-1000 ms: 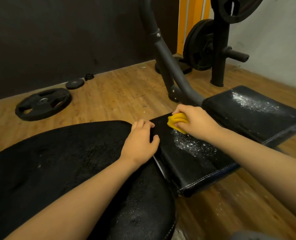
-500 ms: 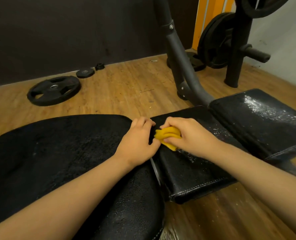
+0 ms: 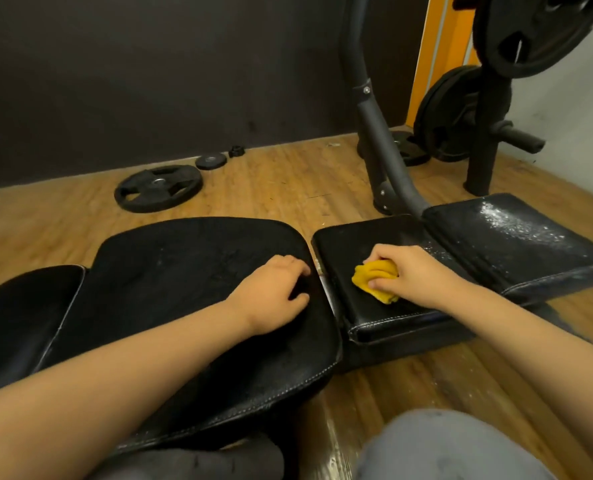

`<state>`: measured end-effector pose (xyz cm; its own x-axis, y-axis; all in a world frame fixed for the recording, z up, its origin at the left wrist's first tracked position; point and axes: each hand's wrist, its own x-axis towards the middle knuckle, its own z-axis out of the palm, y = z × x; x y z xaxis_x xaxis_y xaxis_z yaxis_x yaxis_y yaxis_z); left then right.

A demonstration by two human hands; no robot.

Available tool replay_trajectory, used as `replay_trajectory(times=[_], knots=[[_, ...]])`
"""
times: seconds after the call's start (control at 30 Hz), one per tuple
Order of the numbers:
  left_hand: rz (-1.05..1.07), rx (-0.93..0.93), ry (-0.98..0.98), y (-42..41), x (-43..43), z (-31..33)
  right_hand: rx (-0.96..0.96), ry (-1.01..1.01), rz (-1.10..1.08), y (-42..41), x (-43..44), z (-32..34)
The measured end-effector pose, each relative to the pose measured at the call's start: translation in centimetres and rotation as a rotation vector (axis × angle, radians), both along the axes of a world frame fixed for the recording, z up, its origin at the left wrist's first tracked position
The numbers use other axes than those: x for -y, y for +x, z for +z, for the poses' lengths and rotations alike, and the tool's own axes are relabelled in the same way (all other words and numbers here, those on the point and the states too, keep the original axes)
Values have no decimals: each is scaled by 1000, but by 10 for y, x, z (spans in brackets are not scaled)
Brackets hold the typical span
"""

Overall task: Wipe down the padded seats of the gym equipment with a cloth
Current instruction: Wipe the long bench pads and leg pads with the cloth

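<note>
I am seeing the left hand (image 3: 270,292) resting on the large seat pad (image 3: 184,271) near its right edge, fingers loosely bent, gripping nothing. Beside it, the right hand (image 3: 412,275) is clutching the bunched yellow cloth (image 3: 374,280), pressing it onto the small middle pad (image 3: 374,237). Farther off, a weight plate (image 3: 158,188) is lying on the floor.

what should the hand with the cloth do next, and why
Probably slide the cloth rightward onto the end pad: the right hand grips it on the middle pad, which looks mostly clean, while the end pad shows white specks.
</note>
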<state>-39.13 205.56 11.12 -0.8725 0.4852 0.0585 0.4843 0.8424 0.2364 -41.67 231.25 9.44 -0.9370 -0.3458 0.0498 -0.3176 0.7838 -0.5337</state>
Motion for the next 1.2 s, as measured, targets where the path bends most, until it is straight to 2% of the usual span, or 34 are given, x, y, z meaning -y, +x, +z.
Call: replay_trajectory(times=[0.1, 0.17, 0.3, 0.4, 0.5, 0.57, 0.63, 0.7, 0.8, 0.9, 1.03, 1.2], knots=[[25, 71, -121, 22, 21, 22, 13, 86, -15, 6, -20, 3], [92, 79, -102, 26, 24, 30, -46, 105, -118, 0, -32, 6], [233, 83, 230, 27, -15, 15, -119, 159, -307, -8, -28, 3], [267, 105, 390, 34, -65, -14, -183, 111, -251, 2, -12, -4], [289, 22, 358, 43, -100, -41, -136, 31, -85, 20, -6, -5], [368, -89, 311, 47, -114, -51, -99, 49, -2, 24, -14, -3], [463, -186, 293, 51, -130, -60, -127, 46, -52, 12, -34, -6], [513, -210, 380, 58, -146, -70, -172, 43, -198, -7, -55, -7], [505, -131, 694, 68, -157, -88, -200, 71, -308, -19, -63, -11], [497, -178, 897, 69, -156, -101, -212, -3, -226, 12, -52, -21], [479, -207, 913, 65, -156, -104, -217, -26, -76, 46, -60, -26], [408, -149, 900, 69, -148, -104, -270, -14, -364, 23, -75, -26]])
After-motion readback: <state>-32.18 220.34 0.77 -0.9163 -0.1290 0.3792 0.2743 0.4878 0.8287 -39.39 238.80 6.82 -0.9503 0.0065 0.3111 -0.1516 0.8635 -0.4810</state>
